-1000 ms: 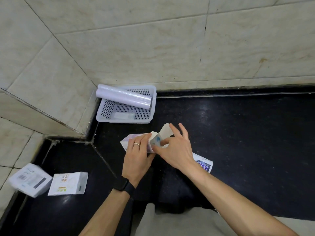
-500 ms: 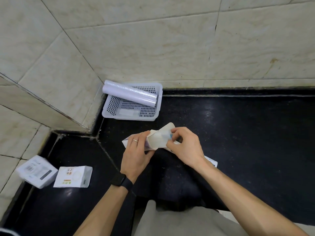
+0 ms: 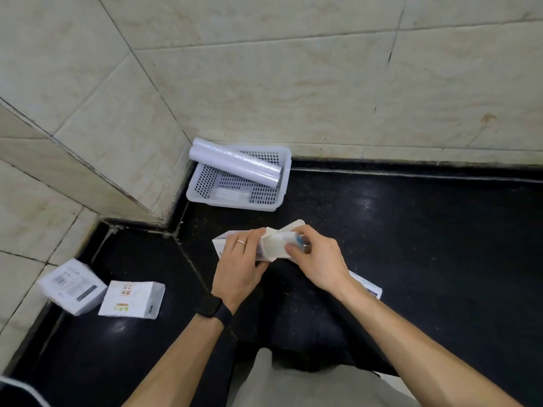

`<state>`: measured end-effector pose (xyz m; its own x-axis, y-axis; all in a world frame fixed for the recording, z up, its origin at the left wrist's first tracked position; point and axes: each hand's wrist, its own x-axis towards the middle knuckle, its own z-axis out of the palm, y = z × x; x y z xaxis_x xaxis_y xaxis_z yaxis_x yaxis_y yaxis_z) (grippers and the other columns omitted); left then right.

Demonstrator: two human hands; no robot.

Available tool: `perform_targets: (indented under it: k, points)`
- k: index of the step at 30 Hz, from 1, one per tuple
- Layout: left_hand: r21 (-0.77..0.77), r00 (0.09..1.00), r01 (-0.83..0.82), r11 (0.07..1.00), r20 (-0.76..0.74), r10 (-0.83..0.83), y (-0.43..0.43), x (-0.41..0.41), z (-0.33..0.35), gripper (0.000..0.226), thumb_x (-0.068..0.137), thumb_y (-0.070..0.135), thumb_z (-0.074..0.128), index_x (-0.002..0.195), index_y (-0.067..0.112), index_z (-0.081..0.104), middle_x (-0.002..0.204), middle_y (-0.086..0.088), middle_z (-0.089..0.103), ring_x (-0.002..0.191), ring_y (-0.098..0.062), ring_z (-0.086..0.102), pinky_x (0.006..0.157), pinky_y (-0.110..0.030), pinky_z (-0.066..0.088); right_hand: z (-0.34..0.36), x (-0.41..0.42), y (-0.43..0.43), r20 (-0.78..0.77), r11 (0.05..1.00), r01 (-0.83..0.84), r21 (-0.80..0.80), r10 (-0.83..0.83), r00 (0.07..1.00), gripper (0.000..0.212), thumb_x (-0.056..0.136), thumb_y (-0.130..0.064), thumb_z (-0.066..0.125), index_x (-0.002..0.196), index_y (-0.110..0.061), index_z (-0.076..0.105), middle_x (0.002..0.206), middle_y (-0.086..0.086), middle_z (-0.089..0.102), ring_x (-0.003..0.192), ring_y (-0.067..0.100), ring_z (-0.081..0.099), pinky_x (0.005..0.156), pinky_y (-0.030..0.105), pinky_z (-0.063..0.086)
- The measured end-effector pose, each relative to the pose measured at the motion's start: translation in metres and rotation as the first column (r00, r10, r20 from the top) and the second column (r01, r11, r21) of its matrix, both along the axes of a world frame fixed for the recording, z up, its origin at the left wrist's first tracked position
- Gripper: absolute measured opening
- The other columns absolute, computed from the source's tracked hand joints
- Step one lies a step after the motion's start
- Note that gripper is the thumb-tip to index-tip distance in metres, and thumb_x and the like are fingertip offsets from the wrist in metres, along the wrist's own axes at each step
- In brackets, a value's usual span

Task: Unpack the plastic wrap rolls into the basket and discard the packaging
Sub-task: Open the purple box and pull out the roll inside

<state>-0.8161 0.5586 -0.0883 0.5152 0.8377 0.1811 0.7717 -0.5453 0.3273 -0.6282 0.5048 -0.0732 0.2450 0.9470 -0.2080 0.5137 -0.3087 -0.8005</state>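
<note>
Left hand: curled around box.
Right hand: pinching roll at open box end.
Basket: beyond both hands, containing 2 rolls.

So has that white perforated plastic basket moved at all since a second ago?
No. The white perforated plastic basket still sits tucked against the tiled wall corner, just as before; only the view itself shifted.

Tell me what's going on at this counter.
A person is opening a plastic wrap box on the black countertop: the left hand grips its body while the right hand pinches its opened end. Two plastic wrap rolls already lie across the white perforated basket in the corner. Another printed box lies under the right forearm, and two small white boxes sit off to the left.
</note>
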Motion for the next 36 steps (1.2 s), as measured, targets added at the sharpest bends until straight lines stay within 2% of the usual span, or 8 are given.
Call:
perform_targets:
  k: [7, 11, 21, 25, 28, 31, 33, 36]
  points:
    - [-0.116, 0.988, -0.133, 0.984, 0.067, 0.142, 0.006, -0.032, -0.019, 0.070, 0.073, 0.024, 0.083, 0.135, 0.023, 0.050, 0.127, 0.005, 0.057, 0.118, -0.014, 0.047, 0.094, -0.032, 0.050, -0.012, 0.018, 0.008, -0.111, 0.998, 0.070, 0.001, -0.070, 0.991, 0.016, 0.089, -0.030, 0.067, 0.105, -0.028, 0.067, 0.088, -0.009, 0.070, 0.081, 0.010, 0.065, 0.072, 0.030, 0.052]
    - [-0.168, 0.972, -0.234, 0.958, -0.016, 0.234, 0.014, -0.053, -0.032, 0.071, 0.076, 0.031, 0.081, 0.139, 0.024, 0.048, 0.131, 0.004, 0.056, 0.124, -0.017, 0.045, 0.096, -0.031, 0.048, -0.017, 0.031, 0.012, -0.373, 0.974, 0.221, -0.053, -0.224, 0.901, 0.013, 0.088, -0.023, 0.072, 0.101, -0.026, 0.072, 0.088, -0.002, 0.076, 0.083, 0.020, 0.073, 0.081, 0.045, 0.060]
    - [-0.408, 0.930, -0.016, 0.913, -0.340, -0.136, 0.029, -0.041, -0.078, 0.062, 0.084, 0.038, 0.065, 0.140, 0.025, 0.043, 0.140, 0.001, 0.046, 0.119, -0.021, 0.047, 0.101, -0.030, 0.038, -0.017, 0.030, 0.036, -0.522, 0.943, 0.309, -0.126, -0.327, 0.788, 0.012, 0.093, -0.018, 0.068, 0.104, -0.014, 0.070, 0.066, -0.011, 0.065, 0.054, -0.005, 0.061, 0.055, 0.013, 0.047]
    - [-0.436, 0.895, 0.023, 0.900, -0.392, -0.213, 0.022, -0.038, -0.097, 0.086, 0.084, 0.040, 0.067, 0.155, 0.023, 0.020, 0.151, 0.000, 0.038, 0.134, -0.022, 0.037, 0.118, -0.031, 0.018, -0.024, 0.023, 0.049, -0.501, 0.944, 0.285, -0.166, -0.330, 0.800, 0.014, 0.093, -0.016, 0.069, 0.105, -0.010, 0.070, 0.059, -0.013, 0.065, 0.053, -0.003, 0.061, 0.053, 0.013, 0.048]
    - [-0.502, 0.906, -0.019, 0.865, -0.374, -0.197, 0.025, -0.038, -0.090, 0.112, 0.069, 0.063, 0.070, 0.157, 0.029, 0.007, 0.159, 0.004, 0.024, 0.146, -0.017, 0.019, 0.123, -0.041, 0.005, -0.029, 0.018, 0.060, -0.489, 0.943, 0.264, -0.201, -0.330, 0.807, 0.018, 0.092, -0.018, 0.070, 0.108, -0.008, 0.070, 0.066, -0.011, 0.068, 0.054, -0.001, 0.062, 0.056, 0.017, 0.050]
    - [-0.657, 0.985, -0.152, 0.739, -0.041, 0.166, 0.045, -0.037, -0.063, 0.113, 0.064, 0.082, 0.059, 0.155, 0.032, 0.017, 0.156, 0.005, 0.029, 0.145, -0.014, 0.022, 0.121, -0.039, 0.016, -0.030, 0.013, 0.073, -0.478, 0.945, 0.245, -0.215, -0.321, 0.818, 0.015, 0.092, -0.016, 0.070, 0.106, -0.010, 0.071, 0.080, -0.004, 0.074, 0.062, 0.000, 0.068, 0.058, 0.015, 0.052]
    - [-0.844, 0.792, -0.081, 0.530, 0.269, 0.549, 0.068, -0.038, -0.038, 0.103, 0.065, 0.077, 0.064, 0.151, 0.032, 0.029, 0.147, 0.004, 0.044, 0.132, -0.010, 0.045, 0.113, -0.034, 0.033, -0.030, 0.008, 0.083, -0.499, 0.950, 0.213, -0.230, -0.303, 0.812, 0.014, 0.092, -0.015, 0.070, 0.106, -0.011, 0.071, 0.087, 0.002, 0.077, 0.074, 0.008, 0.073, 0.067, 0.023, 0.057]
    - [-0.913, 0.539, 0.155, 0.377, 0.398, 0.742, 0.101, -0.040, -0.019, 0.060, 0.085, 0.046, 0.071, 0.137, 0.022, 0.049, 0.123, -0.004, 0.065, 0.108, -0.015, 0.067, 0.099, -0.035, 0.051, -0.033, -0.002, 0.100, -0.489, 0.959, 0.134, -0.251, -0.245, 0.837, 0.016, 0.091, -0.017, 0.071, 0.106, -0.012, 0.071, 0.093, 0.006, 0.078, 0.086, 0.021, 0.074, 0.083, 0.039, 0.058]
